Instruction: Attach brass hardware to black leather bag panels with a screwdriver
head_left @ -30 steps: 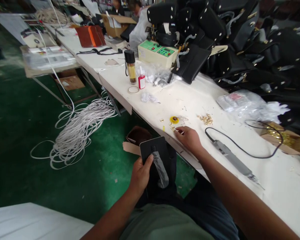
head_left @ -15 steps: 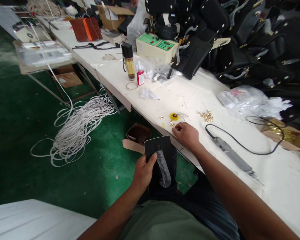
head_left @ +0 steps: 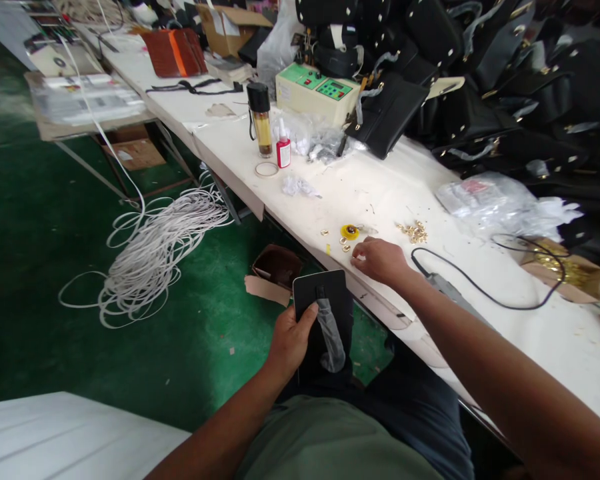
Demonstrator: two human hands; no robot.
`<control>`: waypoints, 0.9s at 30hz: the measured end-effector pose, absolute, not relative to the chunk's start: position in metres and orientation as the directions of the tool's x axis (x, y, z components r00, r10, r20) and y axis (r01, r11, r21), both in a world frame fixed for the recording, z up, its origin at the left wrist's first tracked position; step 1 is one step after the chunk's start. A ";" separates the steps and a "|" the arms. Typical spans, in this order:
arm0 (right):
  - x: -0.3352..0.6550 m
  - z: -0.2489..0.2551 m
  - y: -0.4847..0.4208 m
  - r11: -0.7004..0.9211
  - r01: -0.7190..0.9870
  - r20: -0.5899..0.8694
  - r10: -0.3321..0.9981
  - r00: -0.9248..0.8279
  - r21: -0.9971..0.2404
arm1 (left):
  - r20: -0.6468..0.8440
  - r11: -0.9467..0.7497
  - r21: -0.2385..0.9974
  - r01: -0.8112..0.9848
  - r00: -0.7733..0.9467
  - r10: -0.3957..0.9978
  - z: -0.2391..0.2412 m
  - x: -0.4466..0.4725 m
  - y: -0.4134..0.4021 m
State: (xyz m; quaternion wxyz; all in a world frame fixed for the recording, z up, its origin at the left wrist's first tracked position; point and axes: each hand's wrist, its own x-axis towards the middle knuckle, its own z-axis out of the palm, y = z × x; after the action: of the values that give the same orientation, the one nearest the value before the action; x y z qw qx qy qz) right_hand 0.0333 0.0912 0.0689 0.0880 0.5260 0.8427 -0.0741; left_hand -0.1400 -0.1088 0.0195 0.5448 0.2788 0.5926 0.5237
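Note:
My left hand (head_left: 291,339) grips a black bag piece (head_left: 307,281) above my lap, its thumb on the front beside a strap wrapped in grey plastic (head_left: 331,340). My right hand (head_left: 383,259) rests at the table's front edge with fingers curled together; whatever is between the fingertips, if anything, is too small to make out. Just left of those fingers lie several small gold rings (head_left: 346,248) and a round yellow item with a dark centre (head_left: 350,231). Farther right on the table sits a small heap of gold hardware (head_left: 417,232).
A grey electric screwdriver (head_left: 453,293) lies partly behind my right forearm, its black cord looping right. Beyond are a red bottle (head_left: 283,152), a drink flask (head_left: 263,127), a control box (head_left: 315,93) and piled black bags (head_left: 480,87). An open carton (head_left: 275,267) is below the edge.
My right hand has shifted slightly right along the table edge, and its forearm now covers more of the electric screwdriver. My left hand keeps hold of the bag piece.

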 end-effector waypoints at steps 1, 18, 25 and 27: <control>0.032 0.070 0.094 0.431 0.902 -0.245 0.873 -0.423 -0.022 | -0.354 0.295 0.924 -0.243 -0.249 0.902 0.020 -0.140 -0.109; 0.050 0.083 0.078 0.103 0.723 -0.142 0.952 -0.270 -0.683 | -0.370 0.292 0.910 -0.295 -0.256 0.893 0.021 -0.137 -0.107; 0.038 0.076 -0.016 0.029 0.264 -0.044 0.963 -0.266 -0.964 | -0.341 0.289 0.926 -0.242 -0.211 0.916 0.028 -0.123 -0.100; 0.034 0.072 -0.033 0.179 0.294 0.086 0.950 -0.301 -0.939 | -0.312 0.277 0.943 -0.184 -0.197 0.929 0.032 -0.118 -0.099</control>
State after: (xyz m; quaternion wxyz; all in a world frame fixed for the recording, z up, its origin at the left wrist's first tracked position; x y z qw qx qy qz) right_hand 0.0341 -0.0325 0.0718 -0.3689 0.4618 0.6732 -0.4443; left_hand -0.1182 -0.0985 0.0320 0.5470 0.3198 0.5826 0.5090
